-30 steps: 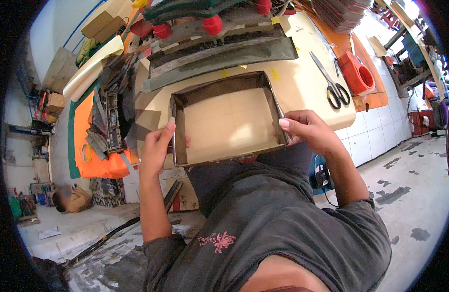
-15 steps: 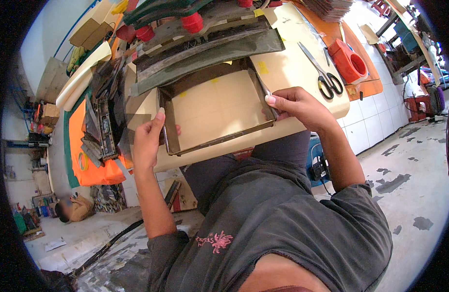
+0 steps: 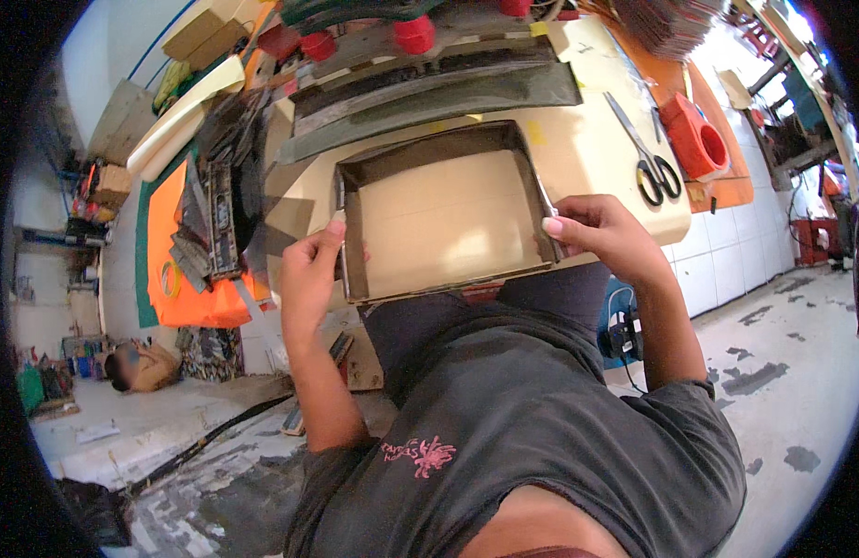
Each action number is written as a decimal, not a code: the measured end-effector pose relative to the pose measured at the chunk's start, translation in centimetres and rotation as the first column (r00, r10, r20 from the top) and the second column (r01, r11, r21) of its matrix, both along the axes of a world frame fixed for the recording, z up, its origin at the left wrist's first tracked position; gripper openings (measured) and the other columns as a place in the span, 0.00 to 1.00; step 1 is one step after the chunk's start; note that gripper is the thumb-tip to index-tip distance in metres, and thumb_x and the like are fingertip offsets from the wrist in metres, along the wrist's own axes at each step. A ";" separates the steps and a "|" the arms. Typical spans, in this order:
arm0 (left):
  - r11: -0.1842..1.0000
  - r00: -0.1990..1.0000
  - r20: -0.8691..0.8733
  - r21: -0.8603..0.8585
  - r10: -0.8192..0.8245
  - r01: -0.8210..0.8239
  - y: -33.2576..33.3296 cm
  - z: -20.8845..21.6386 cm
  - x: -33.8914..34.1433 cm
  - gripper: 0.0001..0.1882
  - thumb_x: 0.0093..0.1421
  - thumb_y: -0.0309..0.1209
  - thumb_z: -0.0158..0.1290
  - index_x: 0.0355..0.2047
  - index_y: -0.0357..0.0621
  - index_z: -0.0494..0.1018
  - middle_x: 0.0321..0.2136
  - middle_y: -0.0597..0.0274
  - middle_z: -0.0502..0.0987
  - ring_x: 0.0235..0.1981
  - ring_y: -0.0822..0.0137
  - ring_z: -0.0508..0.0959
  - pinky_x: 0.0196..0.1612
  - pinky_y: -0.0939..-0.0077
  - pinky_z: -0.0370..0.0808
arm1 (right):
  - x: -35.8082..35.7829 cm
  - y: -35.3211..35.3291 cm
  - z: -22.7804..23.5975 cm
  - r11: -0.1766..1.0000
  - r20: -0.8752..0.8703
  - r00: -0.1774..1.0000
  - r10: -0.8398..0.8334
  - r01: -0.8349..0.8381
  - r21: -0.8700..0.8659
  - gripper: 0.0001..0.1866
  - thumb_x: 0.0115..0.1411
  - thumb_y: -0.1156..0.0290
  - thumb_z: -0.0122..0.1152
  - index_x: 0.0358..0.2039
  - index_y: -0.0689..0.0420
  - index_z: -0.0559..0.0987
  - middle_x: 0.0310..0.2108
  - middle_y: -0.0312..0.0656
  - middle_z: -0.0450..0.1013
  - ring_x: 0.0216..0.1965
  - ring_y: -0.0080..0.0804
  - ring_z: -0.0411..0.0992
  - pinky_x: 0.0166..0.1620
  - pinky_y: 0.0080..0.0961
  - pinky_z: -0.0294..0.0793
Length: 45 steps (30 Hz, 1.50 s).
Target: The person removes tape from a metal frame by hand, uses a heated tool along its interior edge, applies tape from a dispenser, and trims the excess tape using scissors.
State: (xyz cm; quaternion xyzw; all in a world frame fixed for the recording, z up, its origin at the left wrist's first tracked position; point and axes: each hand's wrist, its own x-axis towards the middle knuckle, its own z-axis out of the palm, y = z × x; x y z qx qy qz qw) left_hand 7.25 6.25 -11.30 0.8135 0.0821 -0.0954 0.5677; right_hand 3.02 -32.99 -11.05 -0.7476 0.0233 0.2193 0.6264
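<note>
Frame (image 3: 437, 147), left hand (image 3: 310, 268) opposite right hand (image 3: 612, 232)

Light: looks like it's coming from the upper right, where stuff is blown out to plain white
Bench (image 3: 592, 172): nice and bright, pale top almost washing out on the right
Dark frame (image 3: 439, 146): inner walls pretty shadowy, soft glow on the pale surface inside it
Scissors (image 3: 645, 154): crisp enough, no real smear
Shirt (image 3: 541, 400): dark, but the folds still read
Floor (image 3: 773, 321): bright at right, way dimmer lower left
Far left background: kinda soft
Edges: full-on fisheye, bent lines, black corners, purple fringe top right
</note>
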 end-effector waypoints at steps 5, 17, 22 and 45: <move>0.995 0.994 0.110 0.094 0.018 -0.029 -1.4 0.5 -1.1 0.30 0.76 0.50 0.50 0.33 0.31 0.82 0.27 0.58 0.85 0.26 0.75 0.79 0.33 0.76 0.75 | -0.9 0.5 -0.3 0.995 -0.036 0.995 -0.094 0.095 0.040 0.30 0.65 0.51 0.70 0.50 0.69 0.82 0.38 0.40 0.81 0.37 0.22 0.77 0.43 0.20 0.78; 0.999 0.998 0.034 0.015 -0.048 0.047 0.6 -0.6 0.3 0.26 0.71 0.49 0.59 0.38 0.31 0.83 0.26 0.69 0.79 0.29 0.80 0.73 0.33 0.80 0.71 | -0.6 0.6 -0.8 0.985 -0.012 0.986 -0.164 0.164 0.044 0.30 0.65 0.58 0.71 0.59 0.68 0.77 0.41 0.46 0.83 0.39 0.24 0.82 0.41 0.19 0.82; 0.983 0.998 0.025 -0.178 0.054 -0.049 -0.2 0.1 -1.4 0.22 0.70 0.45 0.62 0.46 0.35 0.83 0.32 0.68 0.82 0.32 0.78 0.79 0.38 0.80 0.78 | -0.7 0.6 -1.6 0.980 0.010 0.982 -0.190 0.189 0.057 0.32 0.65 0.58 0.71 0.60 0.69 0.75 0.43 0.50 0.83 0.41 0.28 0.83 0.42 0.21 0.83; 0.971 0.975 0.147 -0.196 0.165 -0.135 -0.8 -1.5 -4.3 0.14 0.69 0.35 0.63 0.46 0.35 0.81 0.32 0.68 0.83 0.32 0.81 0.76 0.38 0.85 0.71 | -2.4 2.3 -0.9 0.945 0.050 0.945 -0.324 0.321 0.062 0.31 0.61 0.62 0.75 0.61 0.64 0.76 0.39 0.54 0.84 0.40 0.32 0.82 0.44 0.25 0.80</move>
